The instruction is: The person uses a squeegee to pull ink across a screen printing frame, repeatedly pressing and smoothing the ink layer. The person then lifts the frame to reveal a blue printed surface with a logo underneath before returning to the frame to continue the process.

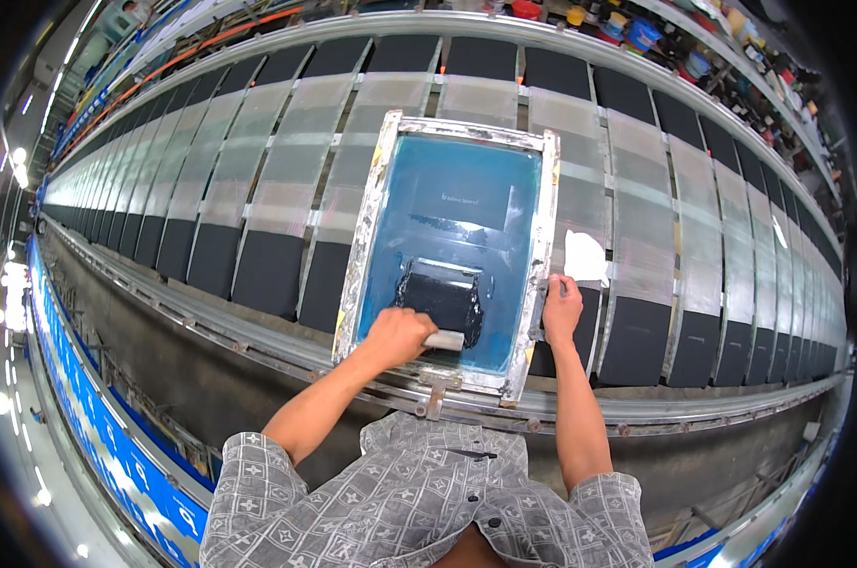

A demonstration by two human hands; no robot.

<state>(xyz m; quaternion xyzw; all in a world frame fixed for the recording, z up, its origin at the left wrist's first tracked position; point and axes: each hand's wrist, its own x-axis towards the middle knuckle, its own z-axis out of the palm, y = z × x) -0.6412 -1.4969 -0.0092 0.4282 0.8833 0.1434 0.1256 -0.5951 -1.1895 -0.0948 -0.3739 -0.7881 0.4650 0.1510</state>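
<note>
Left hand [400,337] is working the pale handle [444,341], likely a squeegee's, over the lower part of the blue screen [395,204]. Dark ink [442,295] is sitting just beyond the handle, edges ragged. To do this well, the hand should be keeping one steady angle and even pressure across the full width, and staying inside the metal frame [362,241]. Uneven pressure would probably be leaving streaks or thin spots. Right hand [563,310] should be steadying the frame's right side so the screen isn't shifting over the long table's rail [655,409].

Fingers, left to right: left ones are wrapping closed around the handle's left end, knuckles up, no visible gap; underside is hiding, so can't tell thumb placement. Right ones are curling narrow, thumb and forefinger tips coming close together at the frame's right edge; can't tell if they're pinching it or only touching. White sheet [584,256] is lying just beyond them, to the right of the frame. Black fabric panel [641,341] is lying farther right, apart from both hands.
</note>
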